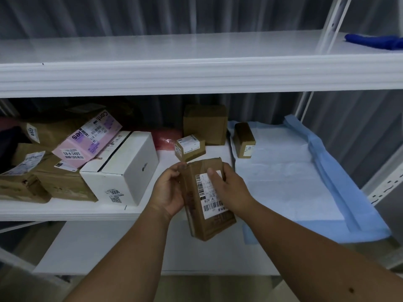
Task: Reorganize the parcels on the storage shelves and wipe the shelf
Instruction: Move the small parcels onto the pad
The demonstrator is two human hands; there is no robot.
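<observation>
Both hands held one brown parcel [207, 199] in front of the middle shelf [65, 209], off its near edge. It could drop if either grip loosened. The left hand [168, 190] curled round its left side; the right hand [231, 188] clasped its labelled face, thumb on top.

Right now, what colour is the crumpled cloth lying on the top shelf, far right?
Deep blue. The crumpled cloth shows in the head view, on the white top shelf.

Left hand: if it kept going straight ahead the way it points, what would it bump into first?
Probably the small labelled box on the middle shelf, just beyond the left hand and the brown parcel in its grip; depth is hard to judge.
</observation>
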